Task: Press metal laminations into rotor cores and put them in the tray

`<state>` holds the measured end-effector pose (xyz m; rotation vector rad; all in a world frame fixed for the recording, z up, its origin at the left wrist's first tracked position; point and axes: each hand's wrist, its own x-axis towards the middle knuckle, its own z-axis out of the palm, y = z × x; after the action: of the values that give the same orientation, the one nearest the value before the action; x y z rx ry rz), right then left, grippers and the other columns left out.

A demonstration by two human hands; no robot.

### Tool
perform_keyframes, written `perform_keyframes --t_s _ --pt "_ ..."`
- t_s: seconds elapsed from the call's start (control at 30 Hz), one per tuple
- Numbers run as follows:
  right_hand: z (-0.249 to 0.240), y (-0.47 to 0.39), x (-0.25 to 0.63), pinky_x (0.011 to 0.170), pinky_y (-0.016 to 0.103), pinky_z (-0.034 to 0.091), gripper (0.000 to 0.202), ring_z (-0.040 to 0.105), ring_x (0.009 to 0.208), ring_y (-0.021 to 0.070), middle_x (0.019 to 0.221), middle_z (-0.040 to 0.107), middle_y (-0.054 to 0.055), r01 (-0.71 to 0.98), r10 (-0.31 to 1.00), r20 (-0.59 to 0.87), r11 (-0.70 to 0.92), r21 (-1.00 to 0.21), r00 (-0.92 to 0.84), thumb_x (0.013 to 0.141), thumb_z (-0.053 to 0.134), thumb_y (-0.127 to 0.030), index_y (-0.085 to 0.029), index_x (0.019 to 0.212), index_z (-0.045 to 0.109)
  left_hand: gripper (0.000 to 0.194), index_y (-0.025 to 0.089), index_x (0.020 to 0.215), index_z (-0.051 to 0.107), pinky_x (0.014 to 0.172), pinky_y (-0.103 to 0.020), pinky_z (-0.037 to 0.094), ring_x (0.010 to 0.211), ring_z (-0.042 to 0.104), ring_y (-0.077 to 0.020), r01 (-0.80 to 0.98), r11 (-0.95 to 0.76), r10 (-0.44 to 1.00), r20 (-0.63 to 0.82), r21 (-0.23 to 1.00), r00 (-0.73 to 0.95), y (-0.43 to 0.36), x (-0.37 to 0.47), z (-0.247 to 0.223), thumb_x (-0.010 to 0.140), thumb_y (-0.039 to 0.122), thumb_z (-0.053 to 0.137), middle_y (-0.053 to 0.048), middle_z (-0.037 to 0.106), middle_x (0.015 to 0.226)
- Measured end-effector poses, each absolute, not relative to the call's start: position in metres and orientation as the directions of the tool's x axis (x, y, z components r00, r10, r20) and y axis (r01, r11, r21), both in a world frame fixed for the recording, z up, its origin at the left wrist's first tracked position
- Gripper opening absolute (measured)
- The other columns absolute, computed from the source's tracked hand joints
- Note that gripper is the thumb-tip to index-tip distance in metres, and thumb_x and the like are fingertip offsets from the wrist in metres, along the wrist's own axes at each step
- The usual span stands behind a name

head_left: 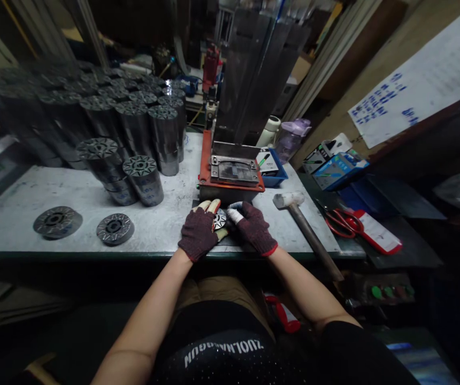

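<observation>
So there's a small round grey metal disc with a star-like slotted pattern (219, 219) sitting right at the front edge of the pale worn worktable (166, 214), just in front of the red-framed metal press fixture (230, 174). Both hands are on it: the left hand in a dark maroon knit glove (198, 231) is curled over its left side, and the right hand in a matching glove with a white-taped fingertip (254, 227) pinches it from the right. Fingers closed in on the disc from both sides, probably to keep it flat and lined up, though the gloves hide most of it so I can't say exactly how it's gripped.

Everything else seems laid out for reach. A white-headed mallet with a wooden handle (302, 219) lies just right of the hands. Two larger flat discs (113, 229) lie off to the left, and tall stacks of the same slotted discs (133, 123) fill the back left. Red-handled scissors (340, 222) sit further right.
</observation>
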<state>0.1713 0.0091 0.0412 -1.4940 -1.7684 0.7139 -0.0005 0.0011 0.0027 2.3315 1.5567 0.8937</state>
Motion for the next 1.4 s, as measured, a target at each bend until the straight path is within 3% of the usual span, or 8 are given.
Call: perform_keyframes --t_s 0.27,0.43,0.57,0.7,0.93,1.13,1.3,1.4 --pt "0.041 0.004 0.175 0.090 0.034 0.052 0.029 0.069 0.098 0.0213 0.107 0.075 0.008 0.760 0.936 0.264 0.343 -0.552 -0.231 0.095 0.045 -0.033 -0.019 0.112 0.064 0.080 0.018 0.148 0.046 0.110 -0.046 0.042 0.130 0.052 -0.0332 0.754 -0.434 0.890 0.366 0.492 0.274 0.001 -0.001 0.002 0.079 0.046 0.074 -0.014 0.053 0.146" --pt "0.061 0.008 0.165 0.086 0.035 0.050 0.030 0.070 0.102 0.0272 0.112 0.075 0.013 0.864 0.863 -0.058 0.497 -0.079 -0.502 0.093 0.051 -0.026 -0.019 0.117 0.068 0.079 0.020 0.148 0.046 0.110 -0.046 0.042 0.130 0.052 -0.0336 0.759 -0.423 0.895 0.358 0.494 0.266 0.000 -0.002 0.000 0.077 0.040 0.074 -0.014 0.051 0.147" --pt "0.084 0.015 0.143 0.080 0.037 0.050 0.038 0.071 0.099 0.0303 0.111 0.075 0.016 0.855 0.848 -0.213 0.511 0.087 -0.485 0.098 0.044 -0.027 -0.018 0.129 0.065 0.078 0.020 0.147 0.048 0.110 -0.046 0.042 0.130 0.052 -0.0329 0.749 -0.436 0.889 0.365 0.498 0.276 0.002 -0.003 -0.002 0.076 0.040 0.074 -0.014 0.052 0.145" --pt "0.086 0.020 0.136 0.086 0.035 0.048 0.035 0.068 0.104 0.0277 0.114 0.074 0.014 0.867 0.857 -0.186 0.495 0.044 -0.480 0.099 0.048 -0.031 -0.018 0.124 0.069 0.079 0.018 0.147 0.045 0.114 -0.044 0.040 0.133 0.051 -0.0305 0.716 -0.459 0.876 0.403 0.526 0.265 0.004 -0.003 -0.006 0.076 0.038 0.075 -0.014 0.054 0.144" --pt "0.091 0.055 0.169 0.103 0.047 0.037 0.054 0.052 0.120 0.0335 0.128 0.064 0.020 0.943 0.836 0.447 0.326 0.062 -0.318 0.101 0.045 -0.044 -0.010 0.141 0.056 0.078 0.019 0.145 0.046 0.109 -0.047 0.044 0.128 0.055 -0.0326 0.753 -0.420 0.891 0.389 0.507 0.235 0.004 -0.001 -0.004 0.077 0.042 0.077 -0.015 0.057 0.140" --pt "0.109 0.078 0.164 0.097 0.043 0.038 0.042 0.054 0.112 0.0318 0.117 0.068 0.017 0.912 0.859 0.307 0.397 0.109 -0.410 0.101 0.045 -0.039 -0.013 0.123 0.068 0.081 0.019 0.147 0.044 0.111 -0.047 0.042 0.131 0.053 -0.0324 0.741 -0.436 0.885 0.394 0.511 0.249 0.004 -0.002 -0.005 0.077 0.044 0.078 -0.014 0.055 0.143" --pt "0.085 0.040 0.171 0.093 0.034 0.045 0.040 0.064 0.110 0.0245 0.117 0.072 0.012 0.904 0.864 0.362 0.412 -0.111 -0.349 0.104 0.036 -0.034 -0.017 0.123 0.068 0.082 0.017 0.149 0.043 0.113 -0.047 0.040 0.135 0.049 -0.0331 0.734 -0.444 0.883 0.389 0.515 0.261 0.001 -0.002 -0.002 0.078 0.040 0.077 -0.014 0.051 0.148" --pt "0.066 0.019 0.174 0.092 0.032 0.048 0.034 0.067 0.108 0.0229 0.119 0.073 0.012 0.860 0.866 0.198 0.489 -0.143 -0.459 0.099 0.046 -0.027 -0.016 0.125 0.066 0.082 0.018 0.149 0.042 0.114 -0.047 0.040 0.136 0.048 -0.0334 0.723 -0.449 0.883 0.382 0.525 0.271 0.001 -0.002 -0.002 0.078 0.039 0.076 -0.014 0.051 0.149"
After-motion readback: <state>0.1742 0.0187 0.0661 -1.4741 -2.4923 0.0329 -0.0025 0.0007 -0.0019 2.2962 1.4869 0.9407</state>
